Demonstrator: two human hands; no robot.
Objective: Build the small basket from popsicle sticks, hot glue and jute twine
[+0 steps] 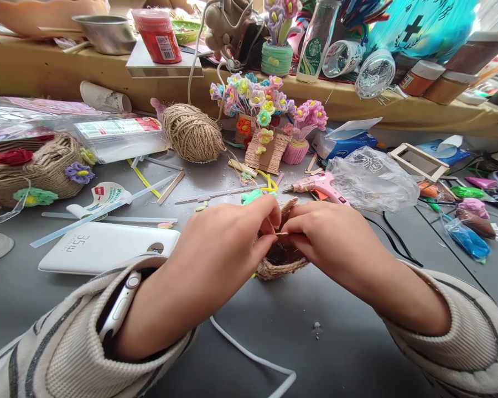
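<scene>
Both my hands meet over a small jute-wrapped basket (279,267) on the grey table (240,320). My left hand (222,243) and my right hand (321,237) pinch the basket's rim and a strip of twine between their fingertips; most of the basket is hidden under them. A pink glue gun (321,186) lies just behind my right hand. A large ball of jute twine (193,132) sits further back to the left. Paper flowers in small pots (265,108) stand behind the basket.
A white power bank (108,246) lies left of my left arm, with clear glue sticks (108,213) beyond it. A crumpled plastic bag (371,177) is at the right, a flower-trimmed jute basket (37,168) far left, and a white cable (253,359) near the front edge. A cluttered wooden shelf (45,69) runs along the back.
</scene>
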